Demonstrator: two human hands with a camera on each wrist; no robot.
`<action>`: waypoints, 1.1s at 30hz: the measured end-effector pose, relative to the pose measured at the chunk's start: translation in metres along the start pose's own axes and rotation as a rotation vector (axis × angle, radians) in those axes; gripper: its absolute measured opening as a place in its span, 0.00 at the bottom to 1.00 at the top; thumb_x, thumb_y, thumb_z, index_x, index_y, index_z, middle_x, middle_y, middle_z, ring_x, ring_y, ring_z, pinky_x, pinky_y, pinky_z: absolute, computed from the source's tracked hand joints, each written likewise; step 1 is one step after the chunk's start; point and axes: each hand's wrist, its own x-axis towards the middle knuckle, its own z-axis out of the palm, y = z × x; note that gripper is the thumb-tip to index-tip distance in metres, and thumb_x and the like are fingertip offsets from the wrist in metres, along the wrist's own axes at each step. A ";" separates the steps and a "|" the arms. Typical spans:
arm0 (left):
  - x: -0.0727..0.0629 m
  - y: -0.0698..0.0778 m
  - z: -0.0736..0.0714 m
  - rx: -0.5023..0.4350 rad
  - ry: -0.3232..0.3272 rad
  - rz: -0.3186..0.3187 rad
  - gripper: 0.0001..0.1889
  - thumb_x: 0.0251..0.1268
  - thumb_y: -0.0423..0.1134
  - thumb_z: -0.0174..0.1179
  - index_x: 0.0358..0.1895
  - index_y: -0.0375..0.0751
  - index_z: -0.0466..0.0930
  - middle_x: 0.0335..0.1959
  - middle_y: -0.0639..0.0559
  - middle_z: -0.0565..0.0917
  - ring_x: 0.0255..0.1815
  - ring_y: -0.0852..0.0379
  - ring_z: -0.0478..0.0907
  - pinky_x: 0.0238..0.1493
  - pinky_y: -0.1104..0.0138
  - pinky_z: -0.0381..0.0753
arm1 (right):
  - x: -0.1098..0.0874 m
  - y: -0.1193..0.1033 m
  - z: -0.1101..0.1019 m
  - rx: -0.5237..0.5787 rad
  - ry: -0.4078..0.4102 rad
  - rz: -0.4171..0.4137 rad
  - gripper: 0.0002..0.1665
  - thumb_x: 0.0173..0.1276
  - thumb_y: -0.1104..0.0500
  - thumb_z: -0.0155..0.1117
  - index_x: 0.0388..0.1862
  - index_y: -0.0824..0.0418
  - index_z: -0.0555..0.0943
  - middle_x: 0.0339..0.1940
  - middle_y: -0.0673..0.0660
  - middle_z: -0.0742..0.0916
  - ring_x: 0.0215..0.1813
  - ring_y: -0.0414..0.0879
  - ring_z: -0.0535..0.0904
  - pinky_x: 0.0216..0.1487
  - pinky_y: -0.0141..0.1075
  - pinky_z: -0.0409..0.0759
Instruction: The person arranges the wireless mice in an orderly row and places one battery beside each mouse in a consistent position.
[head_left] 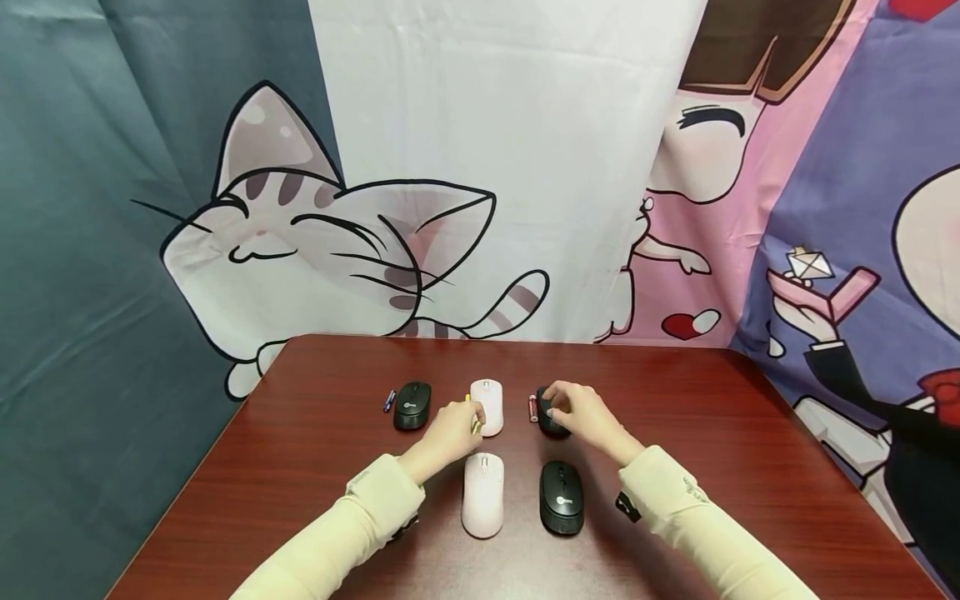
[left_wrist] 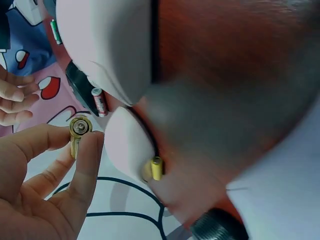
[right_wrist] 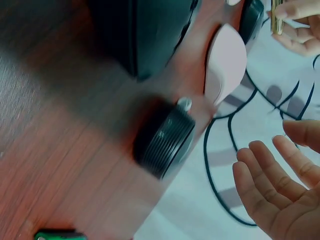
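Note:
My left hand [head_left: 453, 427] pinches a gold battery [left_wrist: 80, 126] between thumb and fingertip, above the table beside the far white mouse [head_left: 491, 408]. Its ringed end faces the left wrist camera. A second yellow battery [left_wrist: 157, 169] lies beside that white mouse. My right hand [head_left: 587, 412] holds nothing. In the right wrist view its fingers [right_wrist: 260, 165] are spread and loosely bent. From the head it partly covers the far right black mouse [head_left: 553, 425]. A red battery [head_left: 533, 408] lies at that mouse's left side.
A black mouse [head_left: 412, 406] with a blue battery [head_left: 389, 401] beside it lies at the far left. Nearer stand another white mouse [head_left: 483, 496] and a black mouse [head_left: 561, 498]. A green battery [left_wrist: 55, 32] shows in the left wrist view. Printed cloth [head_left: 495, 125] hangs behind the table.

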 end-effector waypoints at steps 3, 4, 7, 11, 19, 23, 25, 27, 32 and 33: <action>-0.004 -0.006 0.000 -0.015 -0.006 0.006 0.09 0.45 0.26 0.63 0.33 0.35 0.79 0.22 0.48 0.79 0.21 0.57 0.69 0.24 0.67 0.70 | -0.001 -0.008 0.006 0.001 -0.026 -0.043 0.08 0.58 0.68 0.64 0.38 0.65 0.80 0.29 0.56 0.86 0.30 0.42 0.78 0.31 0.33 0.75; -0.006 -0.009 0.000 -0.014 -0.008 0.007 0.09 0.44 0.26 0.63 0.33 0.35 0.79 0.22 0.48 0.79 0.21 0.58 0.69 0.24 0.67 0.70 | -0.001 -0.010 0.008 0.005 -0.035 -0.057 0.08 0.57 0.68 0.64 0.37 0.64 0.80 0.29 0.57 0.85 0.30 0.42 0.78 0.31 0.33 0.75; -0.009 -0.014 0.000 -0.019 -0.014 0.011 0.08 0.43 0.25 0.62 0.30 0.34 0.77 0.21 0.49 0.77 0.20 0.58 0.68 0.23 0.68 0.68 | -0.003 -0.018 0.012 0.012 -0.073 -0.090 0.07 0.57 0.68 0.64 0.36 0.62 0.79 0.30 0.58 0.85 0.31 0.42 0.77 0.32 0.32 0.75; -0.014 -0.017 0.000 -0.031 -0.033 -0.009 0.07 0.42 0.25 0.62 0.28 0.34 0.76 0.19 0.51 0.74 0.19 0.58 0.66 0.23 0.68 0.67 | -0.005 -0.029 0.017 0.006 -0.124 -0.110 0.09 0.58 0.68 0.64 0.39 0.64 0.79 0.35 0.60 0.84 0.35 0.47 0.78 0.36 0.34 0.77; -0.024 -0.025 0.001 -0.045 -0.101 -0.074 0.07 0.46 0.24 0.63 0.26 0.36 0.74 0.15 0.53 0.73 0.14 0.61 0.71 0.19 0.71 0.70 | -0.008 -0.052 0.031 -0.073 -0.265 -0.225 0.13 0.57 0.66 0.66 0.42 0.66 0.79 0.39 0.61 0.85 0.42 0.55 0.80 0.43 0.41 0.78; -0.028 -0.028 0.004 -0.059 -0.139 -0.100 0.09 0.46 0.23 0.62 0.22 0.37 0.71 0.10 0.54 0.71 0.08 0.63 0.70 0.13 0.74 0.70 | -0.011 -0.062 0.041 -0.097 -0.305 -0.261 0.15 0.55 0.66 0.67 0.43 0.68 0.79 0.40 0.62 0.85 0.43 0.54 0.80 0.43 0.39 0.77; -0.030 -0.029 0.005 -0.054 -0.154 -0.104 0.10 0.45 0.24 0.63 0.21 0.37 0.71 0.10 0.55 0.71 0.07 0.63 0.70 0.12 0.74 0.70 | -0.013 -0.064 0.046 -0.110 -0.321 -0.270 0.15 0.55 0.65 0.68 0.42 0.67 0.79 0.40 0.61 0.85 0.41 0.52 0.79 0.41 0.38 0.76; -0.032 -0.029 0.006 -0.053 -0.160 -0.104 0.10 0.44 0.24 0.63 0.21 0.37 0.71 0.11 0.54 0.71 0.08 0.61 0.73 0.13 0.72 0.72 | -0.015 -0.066 0.051 -0.123 -0.335 -0.264 0.16 0.53 0.64 0.69 0.42 0.65 0.79 0.40 0.60 0.84 0.40 0.51 0.79 0.40 0.37 0.75; -0.037 -0.026 0.008 -0.035 -0.156 -0.078 0.09 0.42 0.23 0.64 0.23 0.36 0.72 0.15 0.52 0.73 0.14 0.58 0.74 0.18 0.70 0.72 | -0.017 -0.074 0.056 -0.154 -0.387 -0.225 0.20 0.51 0.61 0.72 0.44 0.63 0.79 0.44 0.59 0.82 0.42 0.52 0.79 0.42 0.38 0.76; -0.038 -0.026 0.008 -0.031 -0.158 -0.075 0.10 0.41 0.23 0.64 0.23 0.36 0.72 0.15 0.52 0.73 0.14 0.58 0.73 0.18 0.70 0.71 | -0.017 -0.076 0.057 -0.156 -0.401 -0.217 0.21 0.51 0.61 0.72 0.45 0.63 0.79 0.45 0.59 0.82 0.43 0.52 0.79 0.43 0.38 0.76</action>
